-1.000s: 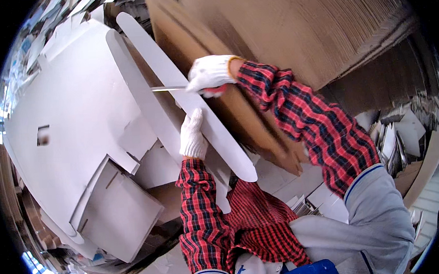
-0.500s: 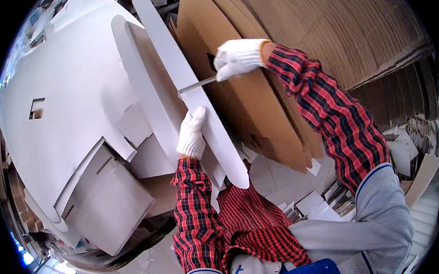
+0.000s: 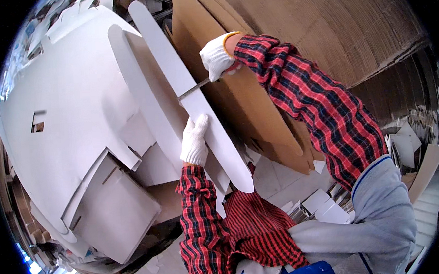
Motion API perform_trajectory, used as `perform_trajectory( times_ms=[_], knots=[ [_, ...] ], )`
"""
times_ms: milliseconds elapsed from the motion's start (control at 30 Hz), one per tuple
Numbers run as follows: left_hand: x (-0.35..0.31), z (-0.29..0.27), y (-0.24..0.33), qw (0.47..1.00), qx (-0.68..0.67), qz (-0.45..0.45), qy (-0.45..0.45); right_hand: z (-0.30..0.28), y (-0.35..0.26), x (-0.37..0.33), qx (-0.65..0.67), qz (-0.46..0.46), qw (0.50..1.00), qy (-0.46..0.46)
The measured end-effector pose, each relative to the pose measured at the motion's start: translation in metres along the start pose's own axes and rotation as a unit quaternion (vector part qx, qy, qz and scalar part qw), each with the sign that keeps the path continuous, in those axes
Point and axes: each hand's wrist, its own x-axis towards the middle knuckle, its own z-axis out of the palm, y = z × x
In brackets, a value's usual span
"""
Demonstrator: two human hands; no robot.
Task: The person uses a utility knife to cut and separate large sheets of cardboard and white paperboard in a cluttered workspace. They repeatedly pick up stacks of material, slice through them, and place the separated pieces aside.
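Your right hand (image 3: pixel 218 56) hides the handle of the thin blade (image 3: pixel 193 89); its tip vanishes behind the white strip (image 3: pixel 198 108).
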Motion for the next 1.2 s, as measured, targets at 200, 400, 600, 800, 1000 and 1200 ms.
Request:
perform_trajectory(
  times_ms=[200,400,600,800,1000,1200],
  knots=[
    [-0.002,0.006,0.003,0.974,0.135,0.179,0.013,-0.004,0.001,-0.005,0.062,0.025,0.996,-0.056],
    [-0.014,0.017,0.018,0.975,0.156,0.158,0.012,-0.008,0.007,-0.006,0.047,-0.008,0.996,-0.077],
    [-0.016,0.018,0.020,0.985,0.112,0.129,-0.011,-0.014,0.014,-0.004,0.166,0.086,0.975,-0.122],
    [-0.016,0.021,0.017,0.988,0.090,0.124,-0.017,-0.021,0.011,-0.012,0.228,0.137,0.955,-0.127],
    [-0.018,0.024,0.018,0.990,0.084,0.115,-0.012,-0.025,0.012,-0.013,0.192,0.097,0.967,-0.138],
    [-0.020,0.030,0.019,0.993,0.062,0.099,-0.011,-0.019,0.020,-0.007,0.222,0.103,0.959,-0.141]
  ],
)
